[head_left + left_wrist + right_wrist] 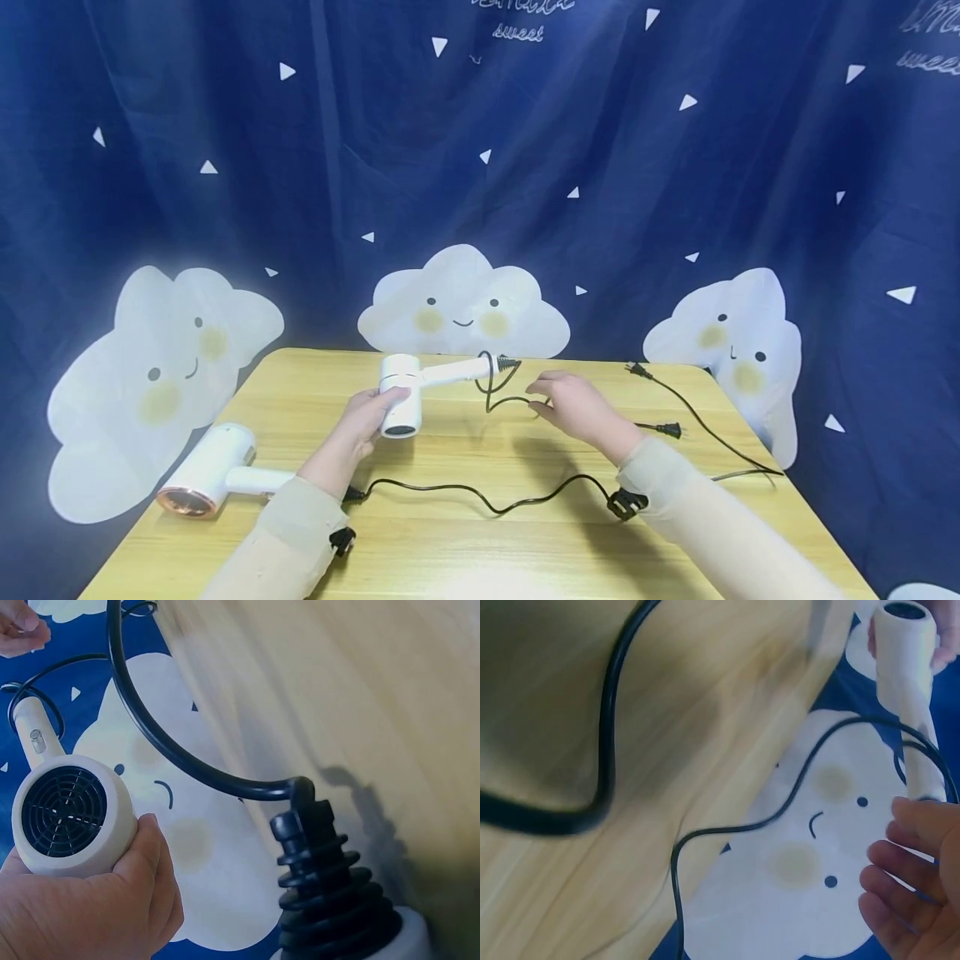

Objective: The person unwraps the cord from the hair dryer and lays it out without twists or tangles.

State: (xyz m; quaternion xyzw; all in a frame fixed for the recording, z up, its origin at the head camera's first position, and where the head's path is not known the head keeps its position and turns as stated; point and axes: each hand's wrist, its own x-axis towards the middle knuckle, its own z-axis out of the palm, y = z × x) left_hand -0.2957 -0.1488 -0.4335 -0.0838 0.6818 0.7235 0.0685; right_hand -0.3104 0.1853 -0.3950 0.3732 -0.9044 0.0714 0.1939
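Note:
My left hand (369,417) grips the barrel of a white hair dryer (453,372), holding it above the far part of the table. A dark round grille (64,811) on the dryer faces the left wrist camera. Its handle points right, and its black cord (489,392) loops about the handle's end. Beside that cord is my right hand (572,407), thumb and fingers apart; in the right wrist view its fingers (900,889) are loosely bent near the handle's end. A second white hair dryer (217,471) lies at left, partly behind my left forearm.
The second dryer's black cord (498,510) runs across the wooden table (450,550) under my right arm. Two black plugs (667,430) (639,370) lie at the right. A blue curtain (480,200) with cloud prints hangs behind the table's far edge.

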